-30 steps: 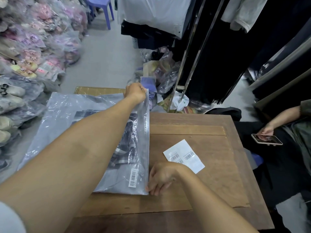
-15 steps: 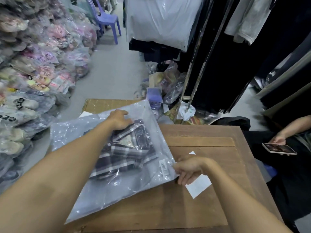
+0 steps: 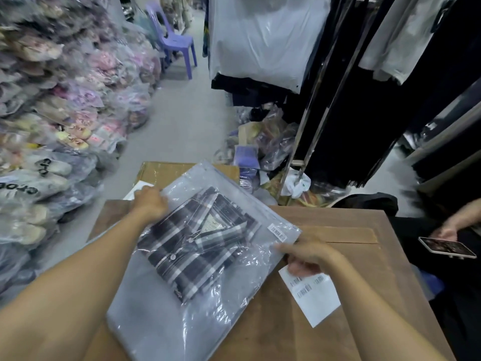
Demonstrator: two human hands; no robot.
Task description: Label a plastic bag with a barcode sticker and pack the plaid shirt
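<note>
A: Where's each grip right now?

B: The left hand (image 3: 151,204) is closed on the far left edge of the plastic bag (image 3: 182,303), pinching the film. The right hand (image 3: 309,259) has its fingers curled at the bag's right edge, beside the corner with the barcode sticker (image 3: 278,232); it looks like a pinch on the film, though blur hides the fingertips. The plaid shirt (image 3: 197,241) is folded inside the bag, which sits skewed and partly lifted over the desk (image 3: 351,230).

A: What could go wrong?

B: I'd judge the slick film could slip from either pinch, and the shirt could slide and lose its fold. The bag's edge could also drag the white label sheet (image 3: 312,295) lying just under the right hand off the desk.

A: Any writing legible?

B: The sticker and the sheet show barcodes, but the print is too blurred to read. On the bagged shoes (image 3: 31,188) to the left, dark lettering looks like "croc", only partly visible.
</note>
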